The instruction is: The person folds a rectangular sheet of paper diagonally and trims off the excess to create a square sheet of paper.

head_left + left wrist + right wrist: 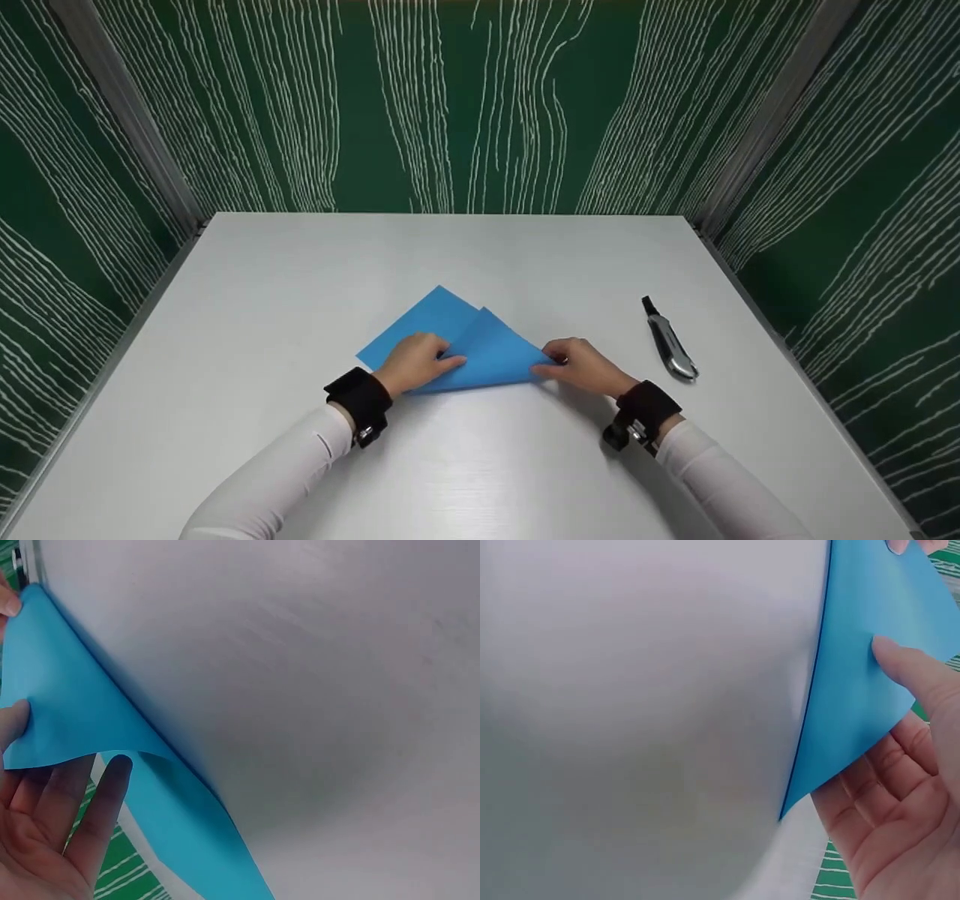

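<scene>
A sheet of blue paper [499, 352] lies on the white table, partly folded over on itself toward the person. Its upper layer is raised and bowed at the left end, as the left wrist view shows. My left hand [415, 361] pinches this flap, thumb on top and fingers beneath. At the narrow right corner my right hand [589, 366] grips the paper between its thumb and the fingers behind it. In the right wrist view, the folded edge of the paper [847, 690] runs straight beside the right thumb [907, 667].
A grey and black utility knife [670, 341] lies on the table [300, 262] to the right of the right hand. Green panels [517, 97] with white wavy lines stand behind the table and along both sides. Each wrist wears a black strap.
</scene>
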The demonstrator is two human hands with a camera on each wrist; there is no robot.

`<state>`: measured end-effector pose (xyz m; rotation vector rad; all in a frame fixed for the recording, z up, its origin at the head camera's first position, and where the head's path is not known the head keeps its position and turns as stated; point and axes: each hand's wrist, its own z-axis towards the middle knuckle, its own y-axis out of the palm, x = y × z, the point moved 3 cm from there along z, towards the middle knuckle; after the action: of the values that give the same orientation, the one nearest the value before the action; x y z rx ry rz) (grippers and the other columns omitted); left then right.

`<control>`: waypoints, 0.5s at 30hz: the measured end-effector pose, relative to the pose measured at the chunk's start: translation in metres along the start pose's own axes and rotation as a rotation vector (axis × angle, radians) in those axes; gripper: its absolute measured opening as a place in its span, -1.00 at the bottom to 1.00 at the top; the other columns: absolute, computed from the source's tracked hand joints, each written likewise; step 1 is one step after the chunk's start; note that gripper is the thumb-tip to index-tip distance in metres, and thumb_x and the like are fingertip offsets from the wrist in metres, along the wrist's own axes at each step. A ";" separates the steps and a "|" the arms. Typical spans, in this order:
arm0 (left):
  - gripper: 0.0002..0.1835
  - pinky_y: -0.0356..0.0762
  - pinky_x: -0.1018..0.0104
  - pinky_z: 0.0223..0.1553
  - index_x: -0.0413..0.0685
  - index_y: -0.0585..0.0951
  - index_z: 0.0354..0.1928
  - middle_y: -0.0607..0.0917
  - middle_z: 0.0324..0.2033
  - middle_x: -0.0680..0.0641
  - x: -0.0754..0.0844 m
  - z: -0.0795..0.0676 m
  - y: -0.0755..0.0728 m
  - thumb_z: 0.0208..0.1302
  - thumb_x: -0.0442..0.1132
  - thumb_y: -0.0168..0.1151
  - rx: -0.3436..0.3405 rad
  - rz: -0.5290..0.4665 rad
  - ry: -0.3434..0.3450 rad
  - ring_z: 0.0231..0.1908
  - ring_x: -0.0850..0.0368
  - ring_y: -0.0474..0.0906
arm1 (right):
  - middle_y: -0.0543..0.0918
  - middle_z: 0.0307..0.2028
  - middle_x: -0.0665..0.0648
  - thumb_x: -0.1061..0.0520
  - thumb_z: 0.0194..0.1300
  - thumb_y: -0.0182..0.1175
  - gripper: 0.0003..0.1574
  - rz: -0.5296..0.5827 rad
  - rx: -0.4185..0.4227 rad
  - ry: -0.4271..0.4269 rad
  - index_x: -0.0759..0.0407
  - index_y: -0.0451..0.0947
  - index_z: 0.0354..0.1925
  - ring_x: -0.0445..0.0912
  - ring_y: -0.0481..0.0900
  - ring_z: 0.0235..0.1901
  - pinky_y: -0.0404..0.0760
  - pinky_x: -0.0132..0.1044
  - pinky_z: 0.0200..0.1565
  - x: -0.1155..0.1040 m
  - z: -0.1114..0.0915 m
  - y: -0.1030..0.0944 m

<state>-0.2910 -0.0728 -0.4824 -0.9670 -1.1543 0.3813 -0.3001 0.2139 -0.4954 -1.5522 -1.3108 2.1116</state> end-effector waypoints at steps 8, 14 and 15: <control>-0.32 -0.05 0.40 -0.50 0.08 0.08 -0.72 0.02 -0.71 0.14 -0.003 0.007 -0.002 0.41 -0.07 0.33 0.031 -0.066 -0.044 -0.65 0.22 -0.01 | 0.62 -0.45 0.02 0.00 0.35 0.38 -0.69 0.029 0.012 0.141 0.25 0.70 -0.31 -0.21 0.37 -0.46 0.35 -0.44 -0.38 0.008 0.005 -0.005; -0.30 -0.08 0.39 -0.50 0.08 0.07 -0.73 -0.01 -0.71 0.13 -0.004 0.011 -0.001 0.39 -0.10 0.36 0.057 -0.042 -0.087 -0.65 0.22 -0.04 | 0.51 -0.49 -0.07 0.00 0.34 0.39 -0.66 0.039 0.002 0.225 0.28 0.69 -0.32 -0.20 0.34 -0.49 0.33 -0.42 -0.41 0.007 0.012 -0.004; -0.30 -0.08 0.39 -0.50 0.08 0.07 -0.73 -0.01 -0.71 0.13 -0.004 0.011 0.000 0.38 -0.10 0.36 0.061 -0.028 -0.094 -0.65 0.22 -0.04 | 0.51 -0.49 -0.07 0.00 0.34 0.39 -0.66 0.041 0.004 0.235 0.29 0.69 -0.31 -0.20 0.35 -0.49 0.34 -0.41 -0.41 0.007 0.014 -0.004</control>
<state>-0.3027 -0.0705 -0.4837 -0.8869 -1.2328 0.4410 -0.3157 0.2130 -0.4962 -1.7759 -1.2038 1.8823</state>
